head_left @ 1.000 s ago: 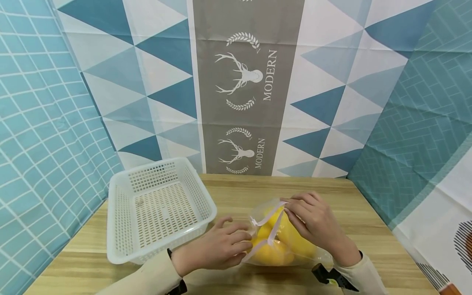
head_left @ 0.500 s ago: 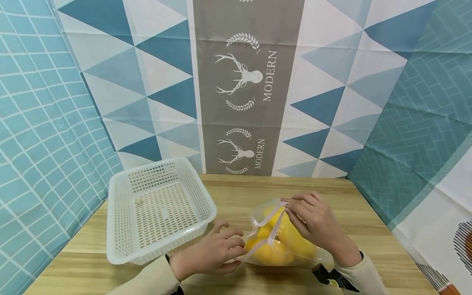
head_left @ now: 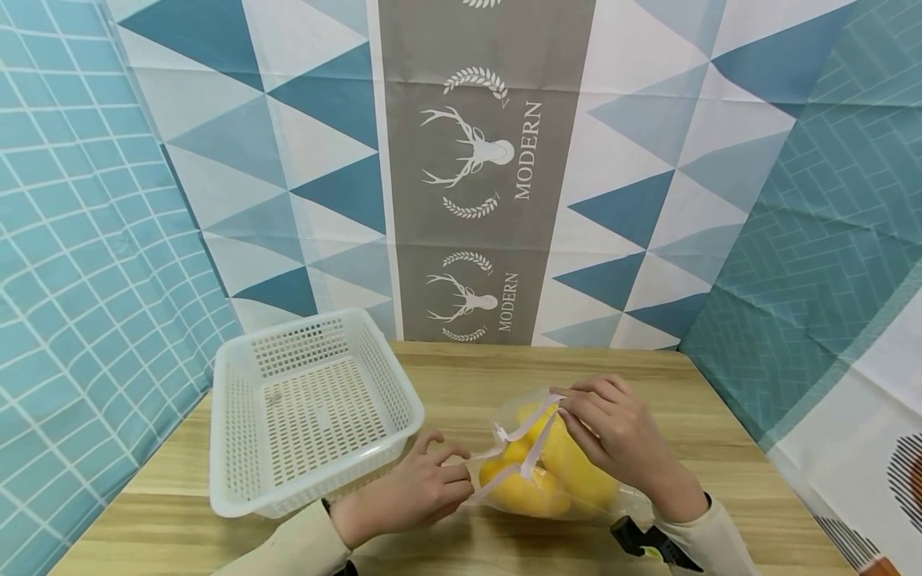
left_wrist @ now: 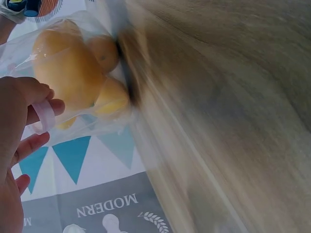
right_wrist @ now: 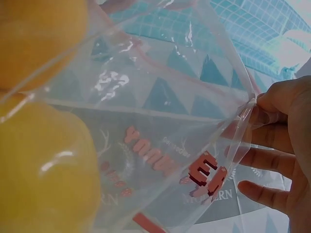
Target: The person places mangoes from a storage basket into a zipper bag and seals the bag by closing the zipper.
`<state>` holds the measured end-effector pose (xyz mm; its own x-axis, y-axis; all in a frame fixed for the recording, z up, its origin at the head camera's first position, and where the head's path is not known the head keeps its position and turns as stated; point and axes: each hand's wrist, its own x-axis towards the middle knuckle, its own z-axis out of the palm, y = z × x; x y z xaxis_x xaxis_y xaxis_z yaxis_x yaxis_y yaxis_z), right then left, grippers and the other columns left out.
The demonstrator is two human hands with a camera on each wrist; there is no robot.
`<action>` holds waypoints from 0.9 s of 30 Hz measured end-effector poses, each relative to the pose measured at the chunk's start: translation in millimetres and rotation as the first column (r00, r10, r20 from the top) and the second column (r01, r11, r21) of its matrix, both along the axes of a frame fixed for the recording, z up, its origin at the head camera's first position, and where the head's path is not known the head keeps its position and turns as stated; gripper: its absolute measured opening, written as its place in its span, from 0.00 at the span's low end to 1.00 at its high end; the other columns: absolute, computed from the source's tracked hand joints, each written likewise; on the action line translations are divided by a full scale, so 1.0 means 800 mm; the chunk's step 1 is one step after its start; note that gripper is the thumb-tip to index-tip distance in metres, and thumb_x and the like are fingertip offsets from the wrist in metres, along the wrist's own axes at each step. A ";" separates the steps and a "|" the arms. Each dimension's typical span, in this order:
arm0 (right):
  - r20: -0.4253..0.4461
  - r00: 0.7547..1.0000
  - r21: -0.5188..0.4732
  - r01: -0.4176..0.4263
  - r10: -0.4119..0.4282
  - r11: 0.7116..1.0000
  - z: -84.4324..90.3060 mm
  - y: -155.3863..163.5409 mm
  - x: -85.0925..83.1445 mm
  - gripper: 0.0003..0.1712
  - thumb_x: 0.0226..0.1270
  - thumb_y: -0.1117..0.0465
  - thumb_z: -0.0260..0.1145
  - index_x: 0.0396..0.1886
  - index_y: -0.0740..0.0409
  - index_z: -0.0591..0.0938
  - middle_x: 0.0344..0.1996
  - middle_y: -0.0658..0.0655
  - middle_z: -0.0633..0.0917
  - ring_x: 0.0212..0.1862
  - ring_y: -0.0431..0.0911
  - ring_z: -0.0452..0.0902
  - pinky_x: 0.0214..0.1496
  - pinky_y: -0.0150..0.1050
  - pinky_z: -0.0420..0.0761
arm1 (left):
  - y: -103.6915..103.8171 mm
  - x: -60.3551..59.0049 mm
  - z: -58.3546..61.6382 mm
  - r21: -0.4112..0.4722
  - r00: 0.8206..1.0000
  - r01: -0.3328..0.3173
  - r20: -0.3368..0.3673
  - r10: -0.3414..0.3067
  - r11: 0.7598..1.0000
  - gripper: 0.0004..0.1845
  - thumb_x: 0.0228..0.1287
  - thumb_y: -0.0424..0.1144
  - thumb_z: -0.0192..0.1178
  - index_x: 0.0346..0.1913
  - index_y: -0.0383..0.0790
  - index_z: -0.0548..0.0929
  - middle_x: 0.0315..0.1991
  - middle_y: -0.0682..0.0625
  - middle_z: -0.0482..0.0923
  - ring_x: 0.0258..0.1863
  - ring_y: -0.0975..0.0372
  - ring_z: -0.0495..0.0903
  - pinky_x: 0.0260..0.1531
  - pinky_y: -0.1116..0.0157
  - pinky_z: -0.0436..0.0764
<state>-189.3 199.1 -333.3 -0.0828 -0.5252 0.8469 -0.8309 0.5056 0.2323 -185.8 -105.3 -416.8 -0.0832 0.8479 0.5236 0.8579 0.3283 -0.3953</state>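
A clear zip bag [head_left: 504, 500] with a pale pink closure strip lies on the table, its mouth partly parted. Several rounded yellow fruits [head_left: 529, 492] are inside; their exact kind is unclear. At the bag's left end, my left hand [head_left: 414, 488] pinches the strip [left_wrist: 44, 116] between thumb and index finger, the other fingers loosely bent. My right hand [head_left: 612, 428] grips the opposite corner of the mouth. In the right wrist view, the thumb and index finger of the right hand [right_wrist: 277, 141] pinch the bag's edge, and red lettering [right_wrist: 209, 170] shows on the plastic.
A white perforated plastic basket [head_left: 414, 400] stands left of the bag, close to my left hand, with no fruit in it. The wooden table [head_left: 461, 372] meets a patterned cloth wall [head_left: 490, 240] at the back. Blue tiled cloth [head_left: 94, 264] hangs on the left.
My left hand has drawn slightly left and its thumb and index finger now pull the strip's end out, stretching the bag's mouth. The right hand has stayed in place.
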 end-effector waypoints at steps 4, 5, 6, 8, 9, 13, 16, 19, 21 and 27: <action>-0.006 1.000 -0.007 -0.006 0.006 1.000 0.001 0.001 0.000 0.21 0.79 0.55 0.53 0.31 0.59 0.86 0.30 0.53 0.88 0.35 0.51 0.82 0.39 0.45 0.76 | 0.001 -0.001 0.004 0.019 0.999 -0.011 -0.039 0.012 1.000 0.03 0.65 0.38 0.62 0.34 0.49 0.79 0.35 0.60 0.78 0.49 0.61 0.79 0.47 0.54 0.72; -0.008 1.000 -0.008 -0.009 0.009 1.000 0.001 0.002 -0.001 0.21 0.79 0.55 0.53 0.31 0.59 0.86 0.30 0.53 0.88 0.35 0.51 0.82 0.39 0.45 0.76 | 0.001 -0.002 0.005 0.024 0.999 -0.015 -0.051 0.016 1.000 0.04 0.67 0.37 0.59 0.33 0.49 0.79 0.35 0.60 0.78 0.48 0.61 0.79 0.47 0.54 0.72; -0.011 1.000 -0.010 -0.012 0.012 1.000 0.001 0.002 -0.001 0.21 0.79 0.55 0.53 0.31 0.59 0.86 0.29 0.53 0.87 0.35 0.51 0.82 0.39 0.45 0.76 | 0.001 -0.003 0.006 0.029 0.999 -0.017 -0.040 0.018 0.999 0.06 0.70 0.37 0.55 0.33 0.49 0.79 0.35 0.60 0.78 0.48 0.62 0.79 0.48 0.55 0.72; -0.017 1.000 -0.013 -0.018 0.018 1.000 0.002 0.003 -0.002 0.21 0.79 0.55 0.53 0.31 0.59 0.86 0.29 0.53 0.87 0.34 0.51 0.82 0.39 0.45 0.76 | 0.001 -0.004 0.008 0.042 0.999 -0.024 -0.037 0.025 0.999 0.13 0.75 0.37 0.46 0.34 0.49 0.79 0.35 0.60 0.79 0.47 0.63 0.78 0.48 0.56 0.71; -0.020 1.000 -0.014 -0.021 0.020 1.000 0.003 0.003 -0.003 0.21 0.79 0.56 0.53 0.30 0.59 0.86 0.29 0.53 0.87 0.34 0.51 0.82 0.39 0.45 0.76 | 0.001 -0.005 0.008 0.051 0.999 -0.026 -0.028 0.027 0.998 0.16 0.77 0.37 0.42 0.34 0.49 0.79 0.36 0.60 0.79 0.46 0.63 0.78 0.47 0.56 0.70; -0.035 0.999 -0.022 -0.027 0.026 0.999 0.005 0.006 -0.005 0.21 0.79 0.56 0.53 0.30 0.60 0.86 0.28 0.54 0.87 0.33 0.53 0.82 0.38 0.48 0.76 | 0.002 -0.007 0.012 0.089 0.999 -0.044 -0.009 0.045 0.995 0.21 0.79 0.39 0.34 0.37 0.48 0.80 0.36 0.59 0.79 0.43 0.64 0.76 0.46 0.58 0.68; -0.035 0.999 -0.027 -0.024 0.023 0.999 0.006 0.009 -0.005 0.21 0.79 0.56 0.53 0.31 0.61 0.86 0.28 0.54 0.87 0.33 0.53 0.82 0.38 0.48 0.76 | 0.002 -0.008 0.017 0.119 0.998 -0.059 -0.006 0.060 0.991 0.21 0.80 0.40 0.34 0.37 0.47 0.80 0.36 0.58 0.78 0.41 0.64 0.74 0.45 0.59 0.67; -0.036 0.999 -0.035 -0.023 0.022 0.999 0.007 0.011 -0.007 0.21 0.79 0.56 0.53 0.31 0.62 0.86 0.28 0.55 0.87 0.33 0.53 0.82 0.38 0.47 0.76 | 0.002 -0.010 0.022 0.149 0.998 -0.059 -0.026 0.063 0.987 0.20 0.80 0.39 0.36 0.36 0.46 0.80 0.34 0.58 0.77 0.39 0.63 0.74 0.43 0.59 0.67; -0.042 0.999 -0.041 -0.023 0.021 0.999 0.008 0.012 -0.008 0.21 0.79 0.56 0.54 0.31 0.63 0.86 0.27 0.55 0.87 0.33 0.53 0.82 0.37 0.47 0.76 | 0.002 -0.011 0.026 0.167 0.997 -0.053 -0.042 0.061 0.984 0.19 0.79 0.39 0.37 0.36 0.46 0.80 0.34 0.58 0.76 0.38 0.63 0.73 0.42 0.59 0.67; -0.071 0.997 -0.049 -0.025 0.022 0.998 0.013 0.016 -0.013 0.23 0.79 0.56 0.53 0.28 0.62 0.85 0.26 0.55 0.86 0.32 0.53 0.81 0.37 0.48 0.76 | 0.003 -0.017 0.035 0.207 0.997 -0.039 -0.061 0.052 0.977 0.17 0.79 0.38 0.39 0.37 0.45 0.80 0.34 0.56 0.76 0.38 0.63 0.74 0.41 0.58 0.64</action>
<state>-199.6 212.3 -323.3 -0.0103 -0.4836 0.8752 -0.8252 0.4985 0.2657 -199.7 -102.9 -389.1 -0.0792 0.7175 0.6921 0.8146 0.4467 -0.3699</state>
